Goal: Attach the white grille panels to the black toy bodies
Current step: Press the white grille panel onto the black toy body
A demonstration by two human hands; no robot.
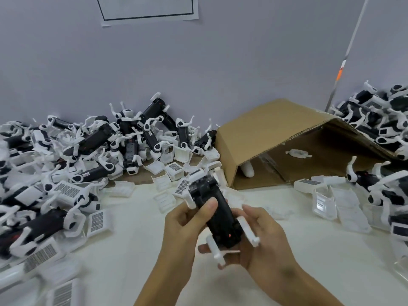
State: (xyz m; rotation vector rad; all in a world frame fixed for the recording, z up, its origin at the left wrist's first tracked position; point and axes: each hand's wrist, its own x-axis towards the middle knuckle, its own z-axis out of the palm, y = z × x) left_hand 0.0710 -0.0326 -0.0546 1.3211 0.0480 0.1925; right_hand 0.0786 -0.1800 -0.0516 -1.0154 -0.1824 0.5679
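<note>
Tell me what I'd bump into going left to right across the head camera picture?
Big pile of black-and-white toys → left hand → black toy body held in both hands → right hand → tipped cardboard box → second toy pile.

Cardboard box (271, 129) tipped on side on white table (123, 246); paper sheet (146, 9) on wall (198, 58).

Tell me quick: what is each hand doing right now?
Left hand: grips the black toy body, thumb on top.
Right hand: cradles the same toy body from below, fingers curled round it.
</note>
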